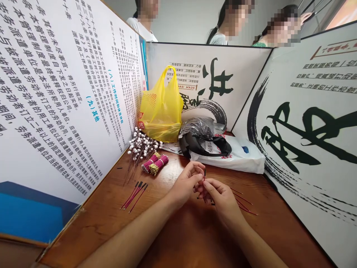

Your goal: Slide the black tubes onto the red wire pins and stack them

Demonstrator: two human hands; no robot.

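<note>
One thin red stem with a dark tip (204, 174) stands nearly upright at the centre of the frame, pinched between both hands. The left hand (185, 185) comes in from the lower left and closes its thumb and forefinger on the stem just below the dark tip; the right hand (221, 197), from the lower right, grips the lower part with curled fingers, so the stem sits between the two sets of fingertips, which nearly touch.

Just right of the right hand, a few loose red stems (242, 204) lie flat on the wooden table (178, 242). Left of the left hand, well apart from it, a small bunch of dark-tipped red stems (134, 195) lies fanned on the wood. Above that, toward the middle left, two tied pink bundles with gold ends (155, 163) rest beside a spray of white bead stems (141, 147) against the printed board (55, 104) on the left.

Further up, a yellow plastic bag (161, 108) stands in the corner, with a dark crumpled bag (202, 136) and a white plastic bag (240, 154) to its right. Three people stand behind the boards at the top edge.
</note>
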